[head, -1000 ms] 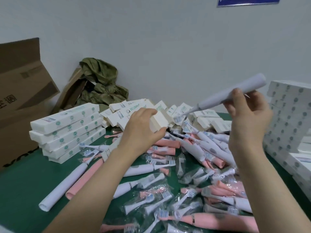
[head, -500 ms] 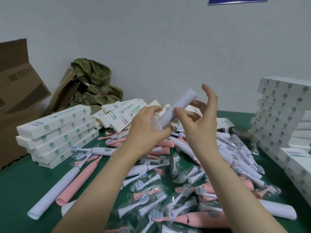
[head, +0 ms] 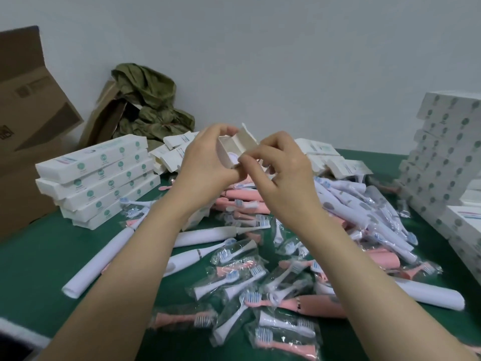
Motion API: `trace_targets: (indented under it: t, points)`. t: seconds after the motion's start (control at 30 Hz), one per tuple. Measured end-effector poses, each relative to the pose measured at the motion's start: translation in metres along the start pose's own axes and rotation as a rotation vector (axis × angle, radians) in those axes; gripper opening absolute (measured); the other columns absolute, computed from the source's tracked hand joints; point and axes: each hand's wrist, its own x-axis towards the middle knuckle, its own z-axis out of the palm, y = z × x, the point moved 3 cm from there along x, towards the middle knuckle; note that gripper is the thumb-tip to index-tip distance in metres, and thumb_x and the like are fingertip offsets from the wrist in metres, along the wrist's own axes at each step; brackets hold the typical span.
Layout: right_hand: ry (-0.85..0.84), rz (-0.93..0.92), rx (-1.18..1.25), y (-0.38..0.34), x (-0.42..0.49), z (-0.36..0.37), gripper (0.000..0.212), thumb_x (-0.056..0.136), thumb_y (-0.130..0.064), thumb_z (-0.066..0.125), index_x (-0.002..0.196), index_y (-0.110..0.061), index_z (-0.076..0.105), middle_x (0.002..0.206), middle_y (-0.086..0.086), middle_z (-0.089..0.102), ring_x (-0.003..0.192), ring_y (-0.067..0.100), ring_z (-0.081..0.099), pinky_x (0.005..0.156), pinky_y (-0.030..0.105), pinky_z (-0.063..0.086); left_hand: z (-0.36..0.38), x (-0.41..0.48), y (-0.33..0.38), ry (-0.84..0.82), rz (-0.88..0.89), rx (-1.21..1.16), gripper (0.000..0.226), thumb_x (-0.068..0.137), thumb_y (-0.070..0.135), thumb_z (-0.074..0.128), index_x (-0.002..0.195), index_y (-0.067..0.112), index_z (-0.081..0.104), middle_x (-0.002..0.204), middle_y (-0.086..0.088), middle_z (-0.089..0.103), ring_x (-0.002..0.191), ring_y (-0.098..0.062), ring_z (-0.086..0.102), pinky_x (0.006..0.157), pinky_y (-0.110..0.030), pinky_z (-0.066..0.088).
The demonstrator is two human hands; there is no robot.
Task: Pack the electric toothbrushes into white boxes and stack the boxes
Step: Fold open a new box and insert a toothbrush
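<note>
My left hand (head: 205, 162) grips a white box (head: 229, 149) raised above the table, its open end facing me with the top flap (head: 246, 138) standing up. The round end of a white toothbrush (head: 233, 157) shows inside the opening. My right hand (head: 278, 165) pinches the box's near edge with thumb and forefinger. Below lies a heap of white and pink toothbrushes (head: 364, 212) and bagged brush heads (head: 242, 280) on the green table (head: 39, 256).
A stack of closed white boxes (head: 96, 175) sits at the left, a taller stack (head: 447, 157) at the right. Loose boxes (head: 335, 160) lie behind the heap. A brown carton (head: 23, 131) and an olive cloth (head: 148, 108) stand at the back left.
The white toothbrush that my right hand held up has gone into the box held by my left hand. Only its end shows now, and my right hand has shifted to the box's open end.
</note>
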Motion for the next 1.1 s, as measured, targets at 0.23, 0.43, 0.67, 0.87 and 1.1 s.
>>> trace_targets:
  t: [0.23,0.43,0.67,0.87,1.1]
  points:
    - [-0.87,0.234,-0.052,0.021,-0.045,0.032,0.011,0.087,-0.016,0.065,0.096,-0.015,0.072,0.092,-0.007,0.068,0.067,-0.005,0.054,0.062,0.008,0.039,-0.003,-0.005,-0.014,0.04,-0.027,-0.009,0.051,0.072,0.02,0.075,0.119,0.024,0.054,0.118,0.012,0.054,0.105,-0.003,0.046,0.081,-0.005,0.032]
    - [-1.019,0.069,-0.282,0.019,-0.069,0.051,0.047,0.089,-0.005,0.055,0.132,-0.023,0.049,0.12,0.001,0.052,0.104,0.02,0.053,0.081,0.033,0.045,0.008,-0.012,-0.009,-0.016,0.015,-0.068,0.058,0.07,0.024,0.077,0.122,0.03,0.053,0.117,0.018,0.054,0.102,0.006,0.044,0.081,0.001,0.031]
    - [-0.46,0.381,0.281,0.024,-0.014,-0.026,0.01,0.091,-0.01,0.06,0.089,-0.02,0.062,0.079,-0.008,0.062,0.066,0.004,0.057,0.066,0.017,0.049,0.012,-0.014,-0.015,0.036,-0.021,-0.149,0.06,0.066,0.025,0.08,0.115,0.039,0.047,0.108,0.03,0.052,0.099,0.01,0.048,0.079,-0.001,0.035]
    - [0.011,0.618,0.891,0.009,0.005,-0.039,0.008,0.092,0.002,0.054,0.09,-0.006,0.055,0.068,0.007,0.063,0.062,0.017,0.066,0.068,0.027,0.057,0.027,-0.02,-0.012,-0.001,-0.039,-0.162,0.061,0.064,0.03,0.081,0.112,0.045,0.046,0.098,0.028,0.055,0.089,0.006,0.052,0.07,-0.013,0.04]
    - [0.122,0.529,0.161,0.011,0.001,-0.034,0.007,0.087,-0.01,0.058,0.093,-0.013,0.061,0.075,0.003,0.069,0.071,0.013,0.07,0.079,0.041,0.055,0.042,-0.02,-0.001,-0.034,-0.006,-0.12,0.068,0.062,0.032,0.082,0.12,0.041,0.048,0.097,0.03,0.051,0.09,-0.009,0.05,0.076,-0.018,0.039]
